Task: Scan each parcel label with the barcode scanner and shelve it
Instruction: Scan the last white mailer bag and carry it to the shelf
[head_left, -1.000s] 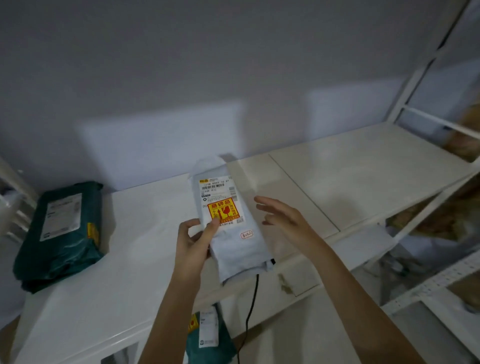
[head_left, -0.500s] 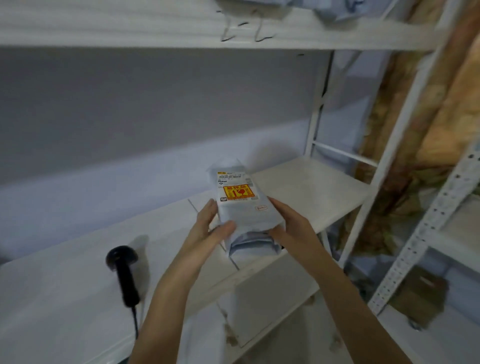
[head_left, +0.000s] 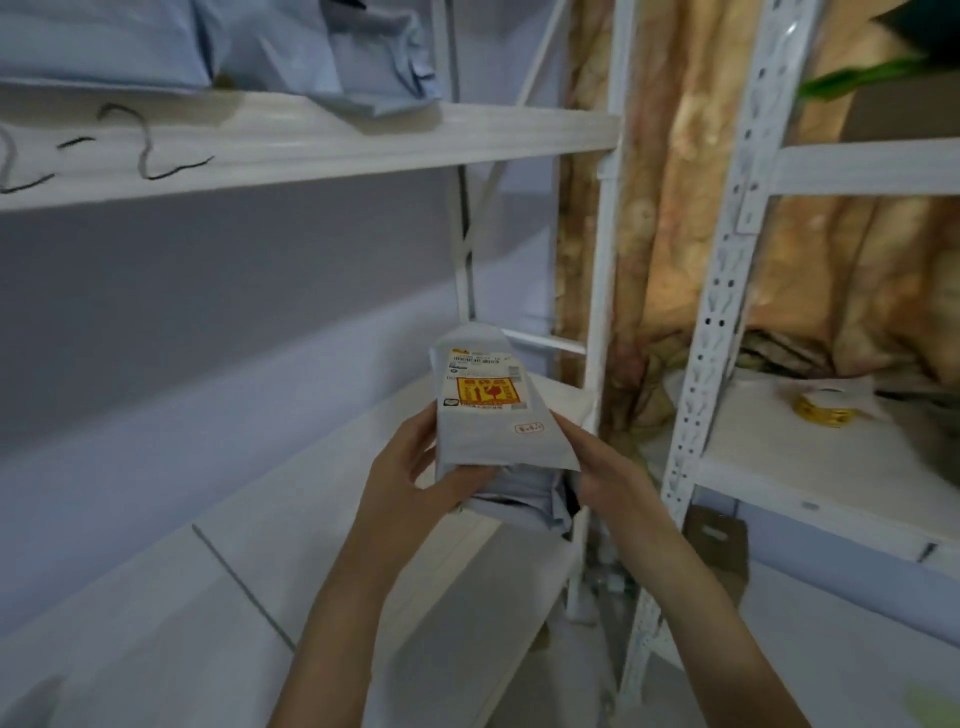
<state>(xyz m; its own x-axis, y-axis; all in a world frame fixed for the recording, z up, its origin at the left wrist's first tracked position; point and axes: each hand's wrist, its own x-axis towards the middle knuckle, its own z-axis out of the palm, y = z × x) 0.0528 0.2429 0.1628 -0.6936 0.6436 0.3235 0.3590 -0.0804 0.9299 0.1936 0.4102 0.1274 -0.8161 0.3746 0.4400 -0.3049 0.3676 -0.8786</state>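
Now held pale grey plastic mailer parcel (head_left: 493, 415) with white label and red-yellow sticker in both hands above white lower shelf board (head_left: 291, 519). Left hand (head_left: 410, 483) clasped left bottom edge, right hand (head_left: 597, 467) pinched right bottom corner.

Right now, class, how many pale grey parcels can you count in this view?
3 visible: one parcel held in both hands, left hand and right hand; two more on the upper shelf, left parcel, right parcel. Others may sit beyond the top edge.
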